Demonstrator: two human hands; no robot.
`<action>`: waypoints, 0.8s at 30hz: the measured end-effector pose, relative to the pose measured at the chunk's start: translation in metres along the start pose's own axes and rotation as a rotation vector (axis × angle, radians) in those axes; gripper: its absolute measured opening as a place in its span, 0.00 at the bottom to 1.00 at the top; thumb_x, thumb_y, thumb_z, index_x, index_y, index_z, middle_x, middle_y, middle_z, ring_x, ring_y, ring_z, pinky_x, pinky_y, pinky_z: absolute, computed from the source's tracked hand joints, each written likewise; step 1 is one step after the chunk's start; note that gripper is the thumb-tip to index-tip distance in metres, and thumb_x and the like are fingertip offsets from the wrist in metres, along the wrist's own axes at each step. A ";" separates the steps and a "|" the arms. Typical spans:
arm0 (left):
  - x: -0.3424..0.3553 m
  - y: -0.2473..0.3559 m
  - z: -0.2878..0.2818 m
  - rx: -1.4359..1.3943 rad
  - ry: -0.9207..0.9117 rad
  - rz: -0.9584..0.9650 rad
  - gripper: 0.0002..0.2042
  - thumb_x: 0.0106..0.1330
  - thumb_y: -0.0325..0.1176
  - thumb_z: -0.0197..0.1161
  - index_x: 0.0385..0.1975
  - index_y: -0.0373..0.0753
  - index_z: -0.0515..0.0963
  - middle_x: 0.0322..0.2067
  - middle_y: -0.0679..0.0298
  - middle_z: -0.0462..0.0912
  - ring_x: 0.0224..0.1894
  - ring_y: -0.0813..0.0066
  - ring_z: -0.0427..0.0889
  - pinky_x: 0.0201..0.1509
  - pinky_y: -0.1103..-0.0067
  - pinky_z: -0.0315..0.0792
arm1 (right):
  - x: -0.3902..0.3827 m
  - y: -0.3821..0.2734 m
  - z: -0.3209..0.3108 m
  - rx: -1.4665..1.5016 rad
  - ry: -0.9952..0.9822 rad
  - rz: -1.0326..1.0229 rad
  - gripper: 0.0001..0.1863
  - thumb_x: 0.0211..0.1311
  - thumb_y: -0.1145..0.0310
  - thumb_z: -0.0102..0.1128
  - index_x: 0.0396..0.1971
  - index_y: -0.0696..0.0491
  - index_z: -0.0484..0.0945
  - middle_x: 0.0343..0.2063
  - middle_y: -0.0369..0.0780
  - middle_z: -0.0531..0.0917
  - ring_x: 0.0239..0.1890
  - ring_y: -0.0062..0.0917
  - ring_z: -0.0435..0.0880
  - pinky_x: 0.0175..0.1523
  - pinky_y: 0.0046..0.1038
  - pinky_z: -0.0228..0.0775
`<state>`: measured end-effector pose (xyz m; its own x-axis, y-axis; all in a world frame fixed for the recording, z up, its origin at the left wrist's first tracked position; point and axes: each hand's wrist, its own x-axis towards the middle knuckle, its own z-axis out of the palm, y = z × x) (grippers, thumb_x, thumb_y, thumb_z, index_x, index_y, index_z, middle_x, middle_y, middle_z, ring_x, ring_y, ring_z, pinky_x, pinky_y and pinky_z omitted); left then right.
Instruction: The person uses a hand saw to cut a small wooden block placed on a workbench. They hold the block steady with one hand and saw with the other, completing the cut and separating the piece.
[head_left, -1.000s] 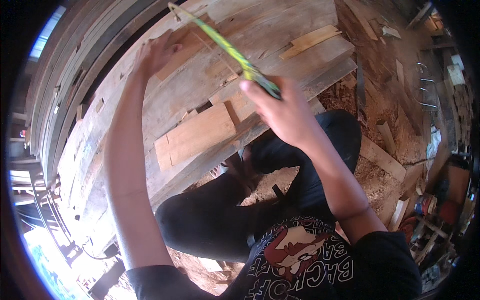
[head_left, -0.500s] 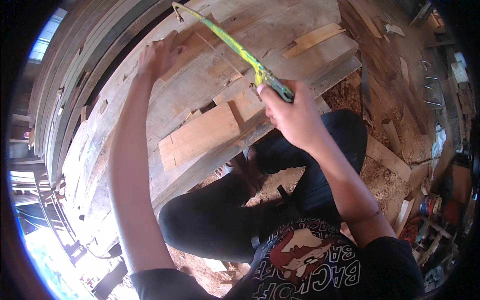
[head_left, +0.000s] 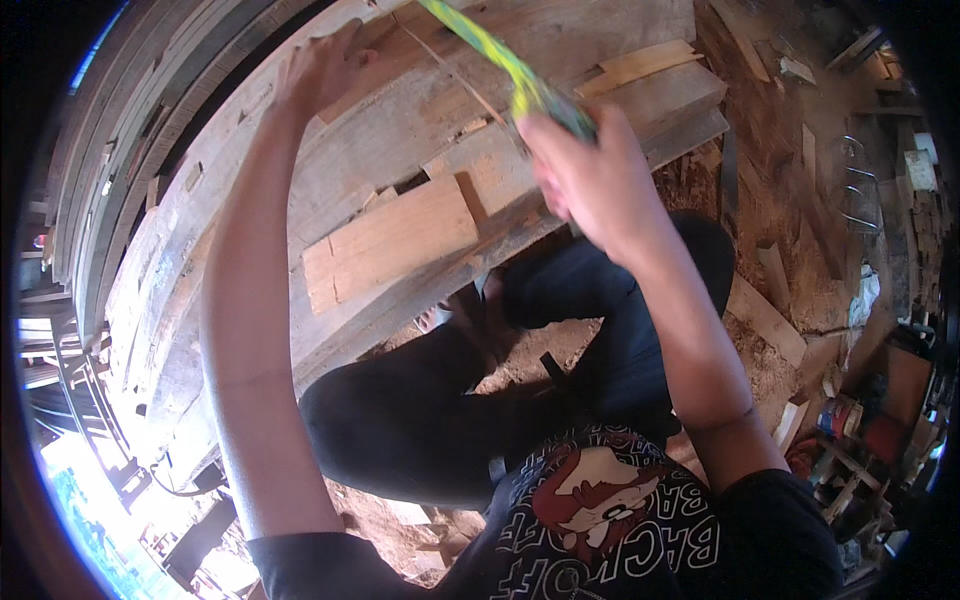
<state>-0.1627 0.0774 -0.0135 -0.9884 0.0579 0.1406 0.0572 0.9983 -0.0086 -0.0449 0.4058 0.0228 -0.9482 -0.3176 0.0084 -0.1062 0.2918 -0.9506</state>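
Note:
My right hand (head_left: 600,185) is closed round the handle of a hacksaw with a yellow-green painted frame (head_left: 490,55). Its thin blade (head_left: 455,72) slants up and left over the wooden bench, and the far end of the frame is cut off by the picture's top edge. At the far side my left hand (head_left: 325,70) lies on a brown piece of wood (head_left: 385,65) with its fingers stretched out, slightly blurred. Whether the blade touches wood, I cannot tell. Between me and the saw, a short pale board (head_left: 390,243) rests near the bench's front edge.
The thick plank bench (head_left: 250,215) runs from lower left to upper right. A thin wood strip (head_left: 640,68) lies at its right end. Long boards (head_left: 120,130) are stacked behind on the left. Sawdust and offcuts (head_left: 765,310) cover the floor at right. My bent legs are below the bench.
The whole view has tilted, so the bench sits higher in the picture. My right hand and the hacksaw have moved slightly away from me. My left hand stays on the wood.

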 end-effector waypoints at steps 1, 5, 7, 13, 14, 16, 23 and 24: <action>-0.004 0.003 0.000 -0.004 -0.009 0.028 0.30 0.73 0.58 0.61 0.71 0.52 0.72 0.52 0.48 0.88 0.57 0.46 0.86 0.59 0.53 0.78 | 0.021 -0.001 0.009 -0.111 0.040 0.023 0.24 0.74 0.52 0.60 0.20 0.55 0.77 0.10 0.32 0.72 0.11 0.21 0.70 0.21 0.33 0.61; -0.008 0.011 -0.011 0.045 0.015 -0.048 0.31 0.73 0.59 0.61 0.71 0.52 0.72 0.51 0.49 0.88 0.57 0.46 0.86 0.59 0.54 0.79 | 0.097 -0.019 0.047 -0.168 0.068 -0.123 0.27 0.73 0.52 0.58 0.16 0.54 0.73 0.10 0.33 0.72 0.11 0.21 0.70 0.22 0.34 0.62; -0.004 0.009 -0.012 0.013 -0.027 -0.034 0.31 0.73 0.59 0.61 0.72 0.52 0.72 0.51 0.49 0.88 0.57 0.46 0.86 0.60 0.54 0.78 | 0.083 -0.020 0.043 -0.228 0.077 -0.074 0.25 0.72 0.55 0.60 0.15 0.52 0.71 0.10 0.31 0.71 0.12 0.20 0.70 0.21 0.31 0.62; 0.006 -0.009 0.014 0.070 -0.016 0.018 0.32 0.75 0.59 0.59 0.74 0.50 0.68 0.51 0.46 0.88 0.56 0.43 0.86 0.60 0.55 0.78 | -0.026 -0.004 -0.007 0.219 0.064 0.277 0.20 0.72 0.60 0.64 0.20 0.48 0.69 0.12 0.27 0.66 0.13 0.14 0.64 0.19 0.24 0.58; 0.003 -0.011 0.019 0.046 0.024 0.065 0.31 0.72 0.58 0.62 0.70 0.48 0.71 0.46 0.45 0.88 0.52 0.41 0.86 0.55 0.53 0.79 | -0.019 -0.006 -0.004 0.253 0.074 0.223 0.21 0.72 0.59 0.64 0.19 0.48 0.69 0.12 0.27 0.66 0.13 0.14 0.64 0.19 0.24 0.58; 0.002 -0.012 0.023 0.012 0.106 0.164 0.29 0.66 0.56 0.68 0.61 0.45 0.75 0.38 0.42 0.88 0.43 0.36 0.87 0.46 0.50 0.81 | 0.042 -0.013 0.022 0.076 0.026 0.091 0.19 0.70 0.63 0.61 0.18 0.50 0.69 0.12 0.30 0.68 0.13 0.16 0.65 0.20 0.28 0.58; 0.017 -0.012 0.005 0.040 -0.038 -0.027 0.35 0.73 0.64 0.58 0.74 0.52 0.68 0.58 0.48 0.85 0.61 0.46 0.84 0.63 0.54 0.77 | 0.010 -0.004 0.009 0.046 0.084 0.141 0.18 0.72 0.58 0.64 0.25 0.53 0.75 0.13 0.29 0.69 0.13 0.16 0.67 0.20 0.27 0.58; 0.014 -0.012 0.005 0.054 -0.022 0.026 0.35 0.73 0.64 0.58 0.74 0.52 0.68 0.58 0.48 0.85 0.61 0.45 0.84 0.63 0.54 0.77 | -0.013 -0.002 0.003 0.080 0.043 0.153 0.18 0.72 0.57 0.64 0.25 0.53 0.75 0.13 0.29 0.69 0.13 0.16 0.66 0.19 0.27 0.58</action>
<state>-0.1777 0.0660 -0.0162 -0.9895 0.0833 0.1180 0.0760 0.9950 -0.0653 -0.0312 0.4069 0.0240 -0.9635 -0.2357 -0.1269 0.0633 0.2602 -0.9635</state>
